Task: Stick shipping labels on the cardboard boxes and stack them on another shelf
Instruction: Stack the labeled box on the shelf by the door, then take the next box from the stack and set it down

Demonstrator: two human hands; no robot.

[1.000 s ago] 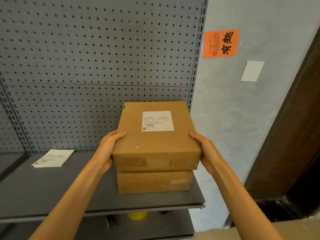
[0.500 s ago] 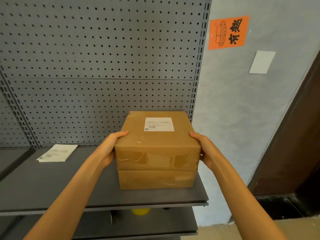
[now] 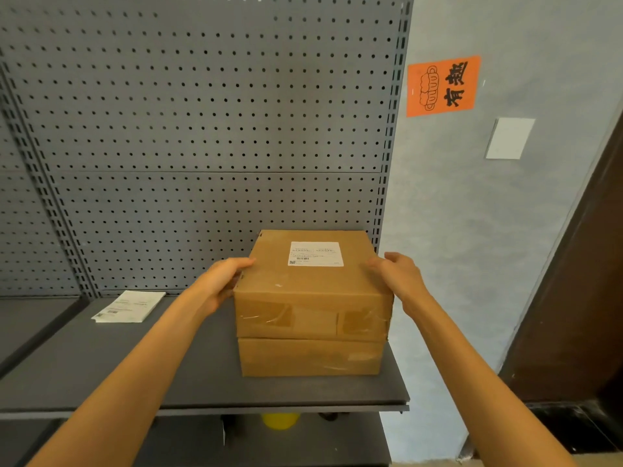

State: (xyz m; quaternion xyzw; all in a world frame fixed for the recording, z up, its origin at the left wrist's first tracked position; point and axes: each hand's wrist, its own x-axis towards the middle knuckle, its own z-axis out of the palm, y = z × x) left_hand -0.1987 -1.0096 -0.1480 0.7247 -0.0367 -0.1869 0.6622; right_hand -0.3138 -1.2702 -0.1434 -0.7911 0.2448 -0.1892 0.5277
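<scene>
Two brown cardboard boxes are stacked at the right end of the grey shelf (image 3: 135,375). The top box (image 3: 310,294) carries a white shipping label (image 3: 316,253) on its upper face and rests squarely on the lower box (image 3: 310,358). My left hand (image 3: 222,281) lies against the top box's left side, fingertips at its upper edge. My right hand (image 3: 399,278) hovers at the box's right upper edge with fingers loosely bent; whether it touches the box is unclear.
A white sheet of labels (image 3: 129,306) lies on the shelf to the left, near the grey pegboard back (image 3: 202,146). A lower shelf holds a yellow object (image 3: 279,420). Right of the rack are a wall with an orange sign (image 3: 443,85) and a dark door frame (image 3: 573,281).
The top box has come down onto the lower box and slid back into line with it. My right hand has eased off its side and risen to the upper edge.
</scene>
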